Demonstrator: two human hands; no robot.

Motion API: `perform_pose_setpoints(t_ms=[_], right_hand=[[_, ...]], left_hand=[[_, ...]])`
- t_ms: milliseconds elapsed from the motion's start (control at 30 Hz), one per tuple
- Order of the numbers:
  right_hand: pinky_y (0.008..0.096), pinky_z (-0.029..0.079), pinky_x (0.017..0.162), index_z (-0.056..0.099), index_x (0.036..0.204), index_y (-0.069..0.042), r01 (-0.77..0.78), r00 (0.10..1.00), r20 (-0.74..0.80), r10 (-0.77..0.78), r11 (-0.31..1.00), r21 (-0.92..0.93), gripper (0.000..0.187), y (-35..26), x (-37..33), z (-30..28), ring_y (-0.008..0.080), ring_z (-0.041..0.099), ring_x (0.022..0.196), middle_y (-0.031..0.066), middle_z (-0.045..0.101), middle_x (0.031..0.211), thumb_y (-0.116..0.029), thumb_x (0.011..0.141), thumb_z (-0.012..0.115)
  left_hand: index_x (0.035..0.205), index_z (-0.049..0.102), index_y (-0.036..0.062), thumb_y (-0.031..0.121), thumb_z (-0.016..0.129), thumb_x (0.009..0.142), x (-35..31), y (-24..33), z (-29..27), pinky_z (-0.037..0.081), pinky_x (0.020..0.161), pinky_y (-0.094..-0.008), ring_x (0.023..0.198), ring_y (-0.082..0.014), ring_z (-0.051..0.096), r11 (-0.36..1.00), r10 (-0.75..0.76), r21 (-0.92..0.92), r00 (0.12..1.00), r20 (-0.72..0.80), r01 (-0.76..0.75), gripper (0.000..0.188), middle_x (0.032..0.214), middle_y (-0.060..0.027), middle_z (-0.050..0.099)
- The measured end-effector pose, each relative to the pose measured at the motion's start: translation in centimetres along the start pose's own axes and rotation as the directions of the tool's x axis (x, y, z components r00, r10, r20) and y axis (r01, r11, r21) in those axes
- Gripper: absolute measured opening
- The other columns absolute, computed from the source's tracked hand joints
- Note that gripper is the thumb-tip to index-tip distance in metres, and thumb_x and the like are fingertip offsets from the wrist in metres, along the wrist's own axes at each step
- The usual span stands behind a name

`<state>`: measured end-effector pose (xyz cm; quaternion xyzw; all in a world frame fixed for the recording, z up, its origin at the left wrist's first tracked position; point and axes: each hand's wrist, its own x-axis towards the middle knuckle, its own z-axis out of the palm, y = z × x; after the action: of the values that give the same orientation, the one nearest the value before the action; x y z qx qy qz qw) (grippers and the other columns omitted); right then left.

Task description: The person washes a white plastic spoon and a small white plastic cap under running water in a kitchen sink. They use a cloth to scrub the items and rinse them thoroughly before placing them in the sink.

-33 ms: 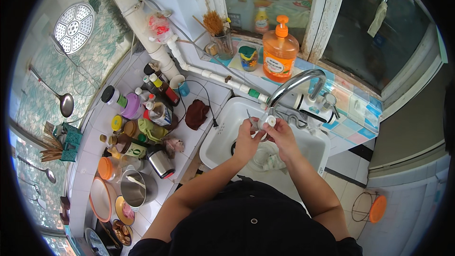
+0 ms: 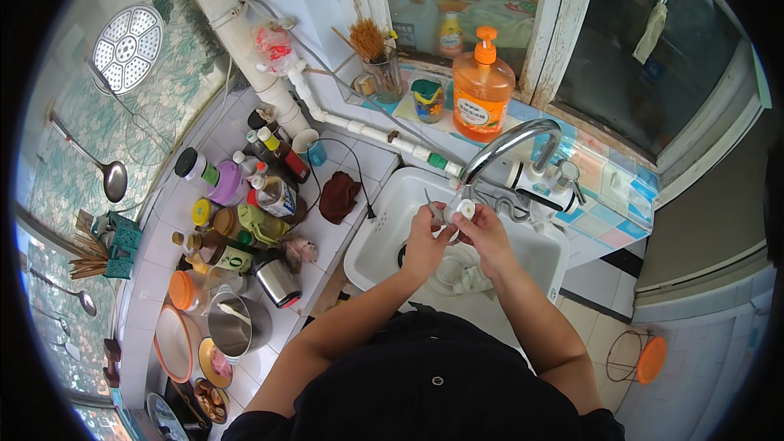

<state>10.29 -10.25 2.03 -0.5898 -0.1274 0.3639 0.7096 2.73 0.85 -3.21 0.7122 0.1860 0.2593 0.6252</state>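
Over the white sink (image 2: pixel 363 257), just below the curved chrome tap (image 2: pixel 510 136), both my hands are brought close together. My right hand (image 2: pixel 488 238) is closed on a small white round piece with a ring-like end (image 2: pixel 465 209); its exact kind I cannot make out. My left hand (image 2: pixel 426 241) is closed beside it, fingertips pinched against the same piece. A thin grey strip (image 2: pixel 428 195) sticks up from the left fingers, its lower part hidden by them. Beneath the hands a clear round bowl (image 2: pixel 449 271) lies in the sink, with a pale cloth-like thing (image 2: pixel 474 280) at its side.
An orange pump bottle (image 2: pixel 483 86) and a glass with a sponge (image 2: pixel 427 100) stand on the ledge behind the sink. Bottles and jars crowd the left counter, with a steel pot (image 2: pixel 257 322), a thermos-like cup (image 2: pixel 276 278) and a brown cloth (image 2: pixel 339 198).
The white round piece and my right fingertips have shifted very slightly; otherwise nothing visibly differs.
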Motion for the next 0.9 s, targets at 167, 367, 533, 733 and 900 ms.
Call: perform_pose_setpoints(t_ms=[167,367,533,733,900], right_hand=[[0.0272,0.041,0.078,0.050,0.113,-0.005,0.019,1.000,0.021,-0.021,0.998,0.067,0.040,-1.0,-1.2,0.2,0.0114,0.052,0.092,0.0017,0.057,0.100,-0.032,0.086,0.060],[0.0271,0.041,0.078,0.055,0.104,-0.009,-0.128,0.991,0.059,0.120,0.979,0.158,0.027,-0.4,-2.1,-0.1,0.0122,0.052,0.090,0.0010,0.057,0.096,-0.031,0.089,0.057],[0.0239,0.042,0.072,0.057,0.094,-0.008,-0.192,0.981,0.052,0.186,0.970,0.152,0.024,-0.9,-2.2,0.6,0.0089,0.052,0.080,-0.0011,0.058,0.087,-0.031,0.086,0.061],[0.0209,0.042,0.063,0.058,0.087,-0.009,-0.212,0.977,0.054,0.206,0.959,0.187,0.018,0.3,-1.4,-0.1,0.0069,0.052,0.071,-0.0022,0.058,0.080,-0.026,0.084,0.063],[0.0218,0.045,0.066,0.058,0.087,-0.008,-0.315,0.948,0.111,0.297,0.922,0.224,0.015,0.6,-1.5,-0.7,0.0084,0.054,0.069,-0.0012,0.058,0.079,-0.023,0.085,0.060]], left_hand=[[0.115,0.044,0.0036,-0.008,0.058,0.076,0.1,2.0,-0.9,0.049,0.081,-0.0299,0.096,-0.0202,0.057,0.995,0.012,-0.095,0.999,0.039,-0.008,0.043,0.104,-0.0109,0.054],[0.117,0.043,0.0038,-0.009,0.056,0.078,0.4,1.0,-1.3,0.048,0.084,-0.0296,0.096,-0.0169,0.056,0.995,0.100,-0.015,0.995,0.013,-0.099,0.043,0.104,-0.0093,0.053],[0.114,0.042,0.0042,-0.006,0.056,0.082,0.1,2.2,-0.9,0.048,0.085,-0.0293,0.095,-0.0151,0.055,0.986,0.063,-0.156,0.998,-0.002,-0.062,0.037,0.105,-0.0073,0.052],[0.112,0.042,0.0042,-0.006,0.059,0.081,-0.2,2.5,-0.7,0.048,0.082,-0.0287,0.095,-0.0149,0.055,0.977,-0.014,-0.215,1.000,-0.016,0.011,0.037,0.104,-0.0067,0.052],[0.111,0.044,0.0041,-0.006,0.061,0.079,-0.4,0.4,-1.0,0.049,0.079,-0.0286,0.094,-0.0162,0.056,0.998,0.014,-0.052,0.998,-0.060,-0.017,0.038,0.104,-0.0077,0.053]])
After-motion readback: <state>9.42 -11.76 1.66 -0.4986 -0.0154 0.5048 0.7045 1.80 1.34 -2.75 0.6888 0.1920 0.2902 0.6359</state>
